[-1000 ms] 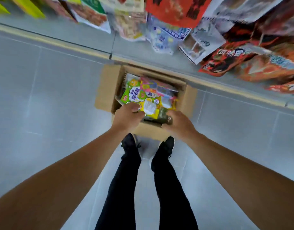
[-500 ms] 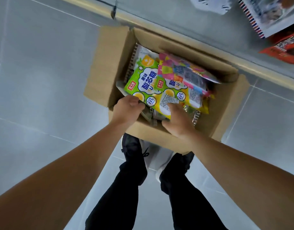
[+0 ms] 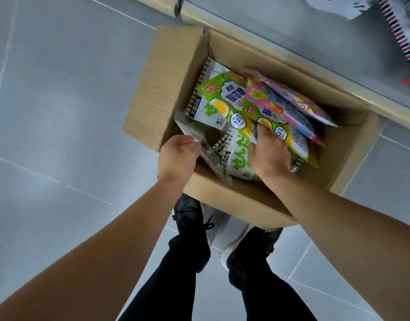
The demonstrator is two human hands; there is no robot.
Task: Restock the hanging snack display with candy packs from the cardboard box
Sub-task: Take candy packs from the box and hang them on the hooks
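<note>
Here, in the head view, an open cardboard box (image 3: 167, 93) sits on the grey tiled floor (image 3: 60, 89) in the upper middle of the frame, its left flap folded outward. Inside lie several candy packs: a green and yellow pack (image 3: 225, 98) at the centre, a pink multicoloured pack (image 3: 289, 100) overlapping it toward the right, and white packs with green lettering (image 3: 240, 158) lower down near the front wall.

The left hand (image 3: 179, 156) is at the box's near-left corner, fingers curled closed and pinching the edge of a clear-and-white pack (image 3: 187, 126). The right hand (image 3: 269, 151) reaches into the box at centre, fingers bent and pressed under the lower edge of the green and yellow pack; whether it truly holds that pack cannot be told.

Both bare forearms stretch in from the lower corners. Black trousers and dark shoes (image 3: 192, 216) stand just below the box. At the upper right, edges of hanging snack bags (image 3: 398, 31) show.
</note>
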